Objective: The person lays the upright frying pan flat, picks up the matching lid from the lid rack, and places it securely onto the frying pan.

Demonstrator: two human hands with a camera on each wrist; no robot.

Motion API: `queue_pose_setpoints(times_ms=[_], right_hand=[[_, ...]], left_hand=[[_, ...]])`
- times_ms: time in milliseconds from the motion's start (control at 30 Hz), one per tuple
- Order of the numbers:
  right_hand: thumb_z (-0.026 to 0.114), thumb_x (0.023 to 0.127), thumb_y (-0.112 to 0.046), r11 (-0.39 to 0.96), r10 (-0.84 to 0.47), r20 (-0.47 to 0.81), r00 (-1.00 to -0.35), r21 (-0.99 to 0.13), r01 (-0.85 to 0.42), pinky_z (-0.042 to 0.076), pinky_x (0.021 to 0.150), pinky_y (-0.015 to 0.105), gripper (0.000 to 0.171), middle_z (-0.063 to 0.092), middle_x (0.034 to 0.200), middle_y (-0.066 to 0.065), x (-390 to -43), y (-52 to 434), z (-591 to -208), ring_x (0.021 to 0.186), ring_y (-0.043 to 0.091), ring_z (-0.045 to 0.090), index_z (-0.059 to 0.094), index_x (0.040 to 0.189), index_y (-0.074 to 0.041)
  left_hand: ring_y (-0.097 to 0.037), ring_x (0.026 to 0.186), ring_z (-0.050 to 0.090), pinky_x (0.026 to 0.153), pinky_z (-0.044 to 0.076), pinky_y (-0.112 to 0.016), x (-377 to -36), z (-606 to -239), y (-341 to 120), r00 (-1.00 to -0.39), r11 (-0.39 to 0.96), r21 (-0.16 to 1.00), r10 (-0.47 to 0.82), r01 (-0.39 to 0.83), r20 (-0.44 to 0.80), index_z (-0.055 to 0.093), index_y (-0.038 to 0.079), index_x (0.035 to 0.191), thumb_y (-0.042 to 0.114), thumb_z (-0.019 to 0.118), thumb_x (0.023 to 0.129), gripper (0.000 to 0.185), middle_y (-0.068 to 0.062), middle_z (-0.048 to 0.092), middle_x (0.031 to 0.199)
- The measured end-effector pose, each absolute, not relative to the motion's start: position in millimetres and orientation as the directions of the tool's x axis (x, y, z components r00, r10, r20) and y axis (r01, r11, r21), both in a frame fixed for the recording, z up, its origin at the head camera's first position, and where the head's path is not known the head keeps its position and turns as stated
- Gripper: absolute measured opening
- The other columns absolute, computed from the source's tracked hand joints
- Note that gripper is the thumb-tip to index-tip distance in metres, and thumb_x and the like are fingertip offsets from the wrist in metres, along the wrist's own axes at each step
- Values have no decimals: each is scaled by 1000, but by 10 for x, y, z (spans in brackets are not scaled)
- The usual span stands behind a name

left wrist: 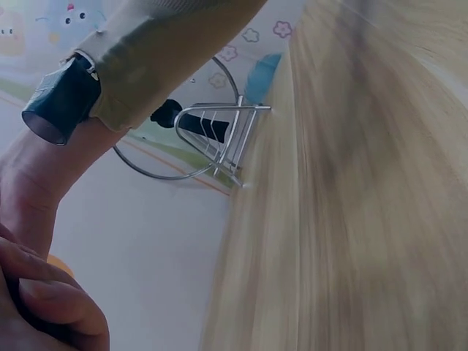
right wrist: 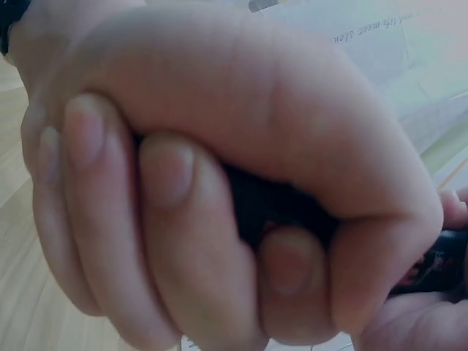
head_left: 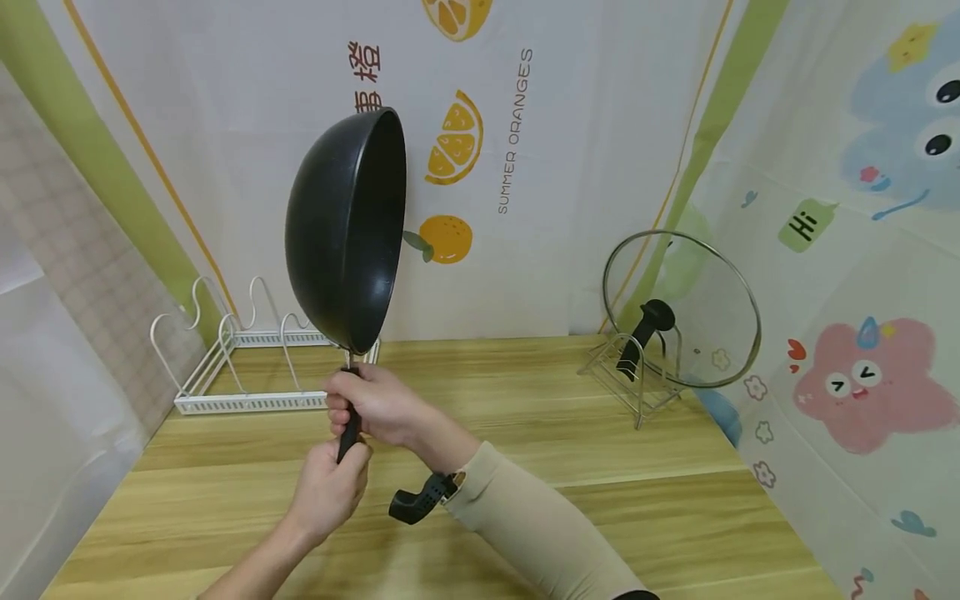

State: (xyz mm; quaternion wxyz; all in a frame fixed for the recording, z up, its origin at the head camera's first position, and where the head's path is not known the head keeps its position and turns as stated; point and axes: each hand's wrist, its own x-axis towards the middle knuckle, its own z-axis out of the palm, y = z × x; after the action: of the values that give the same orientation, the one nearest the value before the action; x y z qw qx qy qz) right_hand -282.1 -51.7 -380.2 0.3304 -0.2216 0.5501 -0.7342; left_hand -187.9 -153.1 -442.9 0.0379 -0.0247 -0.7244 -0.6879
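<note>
A deep black wok is held up over the table, tilted on its side with its hollow facing right. Its black handle points down and is gripped by both hands. My right hand holds the upper part, close below the pan; in the right wrist view its fingers and thumb wrap round the dark handle. Lower down, my left hand grips the end of the handle. Curled left fingers show at the corner of the left wrist view. The palms are hidden.
A white rack with curved wire dividers stands at the back left, partly behind the wok. At the back right, a glass lid with a black knob leans in a small wire stand. Printed curtains surround the wooden table.
</note>
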Motion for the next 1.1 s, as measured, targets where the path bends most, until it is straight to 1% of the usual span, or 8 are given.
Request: queue_pose_setpoints(times_ms=[133,267,433,533,767,833,967,1100], right_hand=[[51,112,-12,-206,-748,-1,-664,-950,234,44,60,24,40,39,67,-4,-2847,-473,-3816,61,12,41,41,74,-12],[50,113,-12,-226,-766,31,-642,-948,223,45,61,24,41,40,66,-5,-2871,-432,-3829,61,11,42,40,72,-12],[49,111,-10,-253,-771,37,-636,-934,252,44,62,24,42,39,65,-5,-2892,-388,-3848,60,11,41,39,70,-13],[49,110,-9,-271,-770,34,-637,-922,278,43,62,24,41,39,65,-6,-2903,-361,-3861,59,10,42,40,71,-14],[49,110,-15,-286,-765,22,-644,-907,308,45,65,25,37,42,66,-7,-2917,-311,-3858,60,9,45,43,73,-15],[49,111,-17,-289,-760,12,-650,-902,321,45,66,25,37,42,67,-8,-2920,-298,-3859,61,9,46,43,74,-15],[48,112,-17,-298,-745,-4,-667,-893,338,46,67,25,38,42,67,-8,-2917,-264,-3860,61,9,47,43,74,-16],[48,111,-16,-299,-739,-6,-674,-893,337,46,68,25,36,43,67,-8,-2909,-233,-3864,62,9,48,45,76,-15]], left_hand=[[-3,35,28,33,23,-19,-1887,-4396,-1549,-994,0,998,89,62,61,26,-15,64,4,44,108,52,11,34,43],[-4,34,31,30,25,-23,-1896,-4383,-1570,-976,-30,996,201,78,83,25,-12,62,6,41,111,55,9,34,43],[-3,35,31,29,25,-24,-1901,-4372,-1563,-954,-73,994,281,82,100,26,-10,62,7,39,112,54,10,35,45],[-5,35,29,29,23,-26,-1907,-4366,-1562,-937,-105,991,330,85,115,25,-10,65,7,38,112,52,10,34,47],[-28,38,10,28,13,-35,-1928,-4327,-1575,-883,-215,975,448,47,141,21,-7,71,4,34,108,41,6,27,50],[-28,38,9,29,12,-35,-1932,-4312,-1585,-863,-233,972,487,16,132,22,-4,72,4,34,108,38,6,26,50],[-22,38,12,30,15,-28,-1942,-4293,-1604,-825,-247,968,553,-35,111,26,5,72,6,32,108,37,9,28,51],[-21,39,10,31,15,-27,-1955,-4293,-1618,-781,-282,956,613,-78,118,33,15,72,7,28,109,38,10,29,53]])
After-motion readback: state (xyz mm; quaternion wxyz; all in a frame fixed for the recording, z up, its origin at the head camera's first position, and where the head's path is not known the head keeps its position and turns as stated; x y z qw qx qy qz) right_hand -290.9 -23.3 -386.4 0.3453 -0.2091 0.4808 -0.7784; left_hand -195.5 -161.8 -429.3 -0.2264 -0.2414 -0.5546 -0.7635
